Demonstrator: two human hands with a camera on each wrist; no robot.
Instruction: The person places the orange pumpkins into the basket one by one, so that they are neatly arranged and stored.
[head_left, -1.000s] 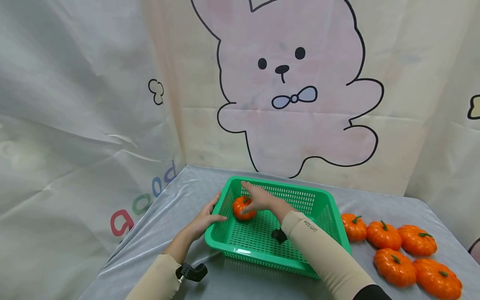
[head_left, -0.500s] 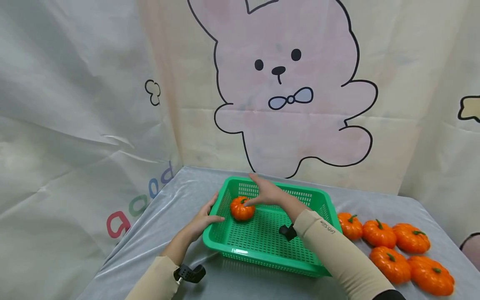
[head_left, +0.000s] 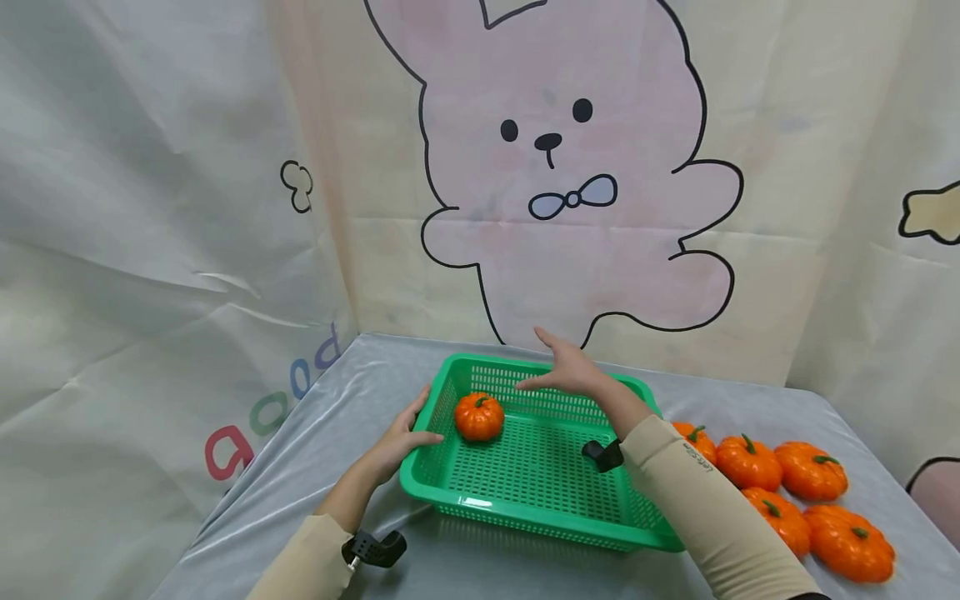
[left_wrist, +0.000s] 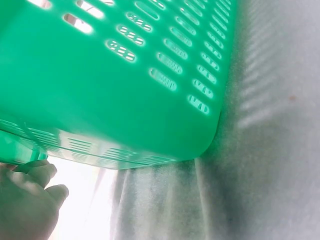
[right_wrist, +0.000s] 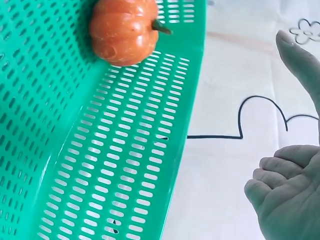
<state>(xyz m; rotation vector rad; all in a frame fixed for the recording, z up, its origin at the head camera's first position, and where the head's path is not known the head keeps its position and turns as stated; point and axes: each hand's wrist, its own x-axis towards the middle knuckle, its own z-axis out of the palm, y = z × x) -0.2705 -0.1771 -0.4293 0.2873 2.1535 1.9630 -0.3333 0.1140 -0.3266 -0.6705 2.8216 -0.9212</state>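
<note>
A green plastic basket [head_left: 525, 515] with slotted walls stands on the grey cloth. My left hand [head_left: 395, 439] holds its left end, the thumb over the rim and the fingers along the outside. In the left wrist view those fingers [left_wrist: 42, 172] show at the basket's far side. One orange pumpkin [head_left: 479, 417] with a green stem sits inside, in the back left corner. Above the back of the basket, my right hand [head_left: 572, 371] is spread and holds nothing. The right wrist view shows this hand [right_wrist: 290, 195] apart from the pumpkin [right_wrist: 125, 32], thumb stretched away.
Several more orange pumpkins [head_left: 812, 471] lie in a cluster on the cloth right of the basket, partly behind the right sleeve [head_left: 697, 492]. A printed curtain [head_left: 585, 267] hangs behind the table [head_left: 390, 354], and another stretch closes off the left side.
My right hand has drawn away from the pumpkin in the basket, moving up and to the right. The left hand stays on the basket's end. The view has shifted slightly.
</note>
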